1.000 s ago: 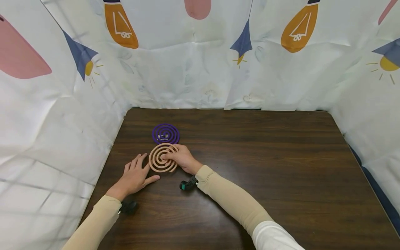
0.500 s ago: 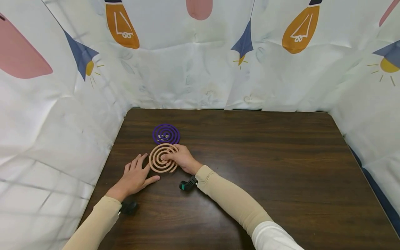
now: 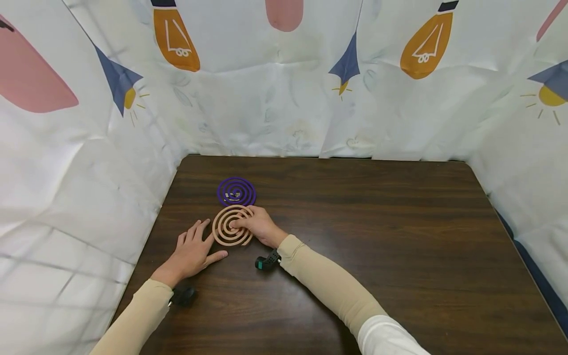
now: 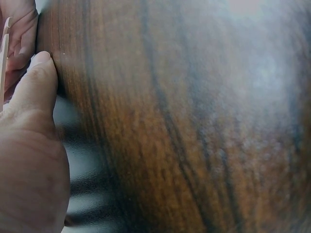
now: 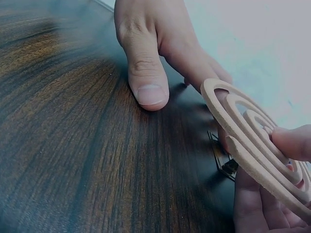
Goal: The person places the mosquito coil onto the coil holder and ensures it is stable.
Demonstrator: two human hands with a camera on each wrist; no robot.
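A tan mosquito coil [image 3: 215, 229] is held by my right hand [image 3: 262, 228], thumb on top near its centre and the other fingers beneath. In the right wrist view the tan coil [image 5: 252, 170] is tilted, clear of the table on its near side. My left hand [image 3: 191, 254] lies on the table to the left, fingers spread, its index finger against or just beside the coil's edge. Behind the tan coil lies a purple coil [image 3: 236, 191], with a small light-coloured piece showing through its rings. The left wrist view catches only part of the left hand [image 4: 39, 87].
The dark wood-grain table [image 3: 377, 236] stretches away to the right. White patterned cloth [image 3: 275, 108] hangs along the back and both sides. A small metallic piece [image 5: 228, 166] shows by the fingers in the right wrist view. Black straps with devices [image 3: 266, 262] sit at both wrists.
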